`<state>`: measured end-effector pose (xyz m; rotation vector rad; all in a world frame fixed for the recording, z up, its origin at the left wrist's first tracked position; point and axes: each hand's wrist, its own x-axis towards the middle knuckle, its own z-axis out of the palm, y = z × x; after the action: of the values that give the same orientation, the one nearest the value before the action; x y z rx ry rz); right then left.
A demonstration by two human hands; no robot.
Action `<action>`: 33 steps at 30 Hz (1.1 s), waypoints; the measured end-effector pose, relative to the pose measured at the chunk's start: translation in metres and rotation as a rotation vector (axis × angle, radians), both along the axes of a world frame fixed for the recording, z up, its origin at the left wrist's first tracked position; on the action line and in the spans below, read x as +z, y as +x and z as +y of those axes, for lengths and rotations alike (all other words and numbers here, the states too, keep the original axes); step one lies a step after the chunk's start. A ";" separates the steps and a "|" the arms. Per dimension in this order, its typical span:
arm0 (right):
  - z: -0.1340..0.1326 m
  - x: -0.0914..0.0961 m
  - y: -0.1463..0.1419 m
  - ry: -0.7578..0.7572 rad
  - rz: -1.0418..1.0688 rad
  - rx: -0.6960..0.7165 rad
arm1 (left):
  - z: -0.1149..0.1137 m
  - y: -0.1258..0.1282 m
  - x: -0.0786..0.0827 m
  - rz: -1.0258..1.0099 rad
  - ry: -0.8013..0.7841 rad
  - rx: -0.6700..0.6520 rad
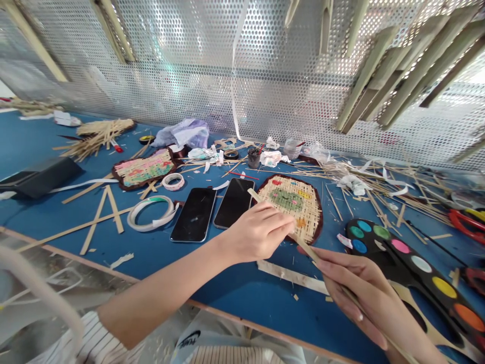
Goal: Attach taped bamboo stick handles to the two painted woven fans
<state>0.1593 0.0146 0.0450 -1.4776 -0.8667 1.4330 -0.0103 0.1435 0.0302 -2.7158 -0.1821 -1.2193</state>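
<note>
A long, thin bamboo strip (307,249) runs slantwise between my two hands. My left hand (261,231) is closed around its upper part, and the strip's end sticks out past the knuckles. Lower down, my right hand (354,283) grips the same strip between thumb and fingers, with the rest passing under the palm toward the bottom edge. Behind my left hand lies a woven bamboo panel (276,194) with a dark brown rim and green, red and yellow paint, partly covered by the hand. A pale flat strip (291,275) rests on the table below the held one.
Two phones (193,215) lie left of the panel, near a white tape roll (151,212). A black paint palette (413,260) and red-handled scissors (464,225) are on the right. Loose bamboo strips (100,220) litter the blue table (227,293). A perforated metal screen (182,71) stands behind.
</note>
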 end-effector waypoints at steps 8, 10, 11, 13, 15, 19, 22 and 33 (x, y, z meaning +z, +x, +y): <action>0.001 -0.003 0.003 0.002 -0.033 -0.035 | 0.003 0.002 -0.007 -0.121 -0.070 -0.045; 0.001 -0.002 0.003 -0.016 -0.056 -0.033 | 0.002 0.001 -0.006 -0.102 -0.028 -0.028; 0.001 -0.002 0.002 -0.021 -0.069 -0.035 | 0.002 0.001 -0.006 -0.086 -0.002 -0.021; 0.001 -0.001 0.002 -0.027 -0.093 -0.040 | 0.002 0.001 -0.004 -0.043 0.060 -0.013; 0.001 -0.001 0.002 -0.033 -0.110 -0.045 | 0.002 0.001 -0.003 -0.009 0.122 -0.010; 0.001 -0.002 0.001 -0.043 -0.110 -0.058 | 0.002 0.001 -0.004 0.001 0.191 -0.004; 0.002 -0.003 -0.001 -0.034 -0.100 -0.071 | 0.002 0.002 -0.006 0.004 0.163 0.018; 0.001 -0.005 -0.003 -0.018 -0.150 -0.081 | 0.022 0.000 -0.003 -0.382 -0.526 0.155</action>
<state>0.1561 0.0153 0.0397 -1.6309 -0.8766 1.2868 -0.0105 0.1659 0.0273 -2.7543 -0.8517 -1.8435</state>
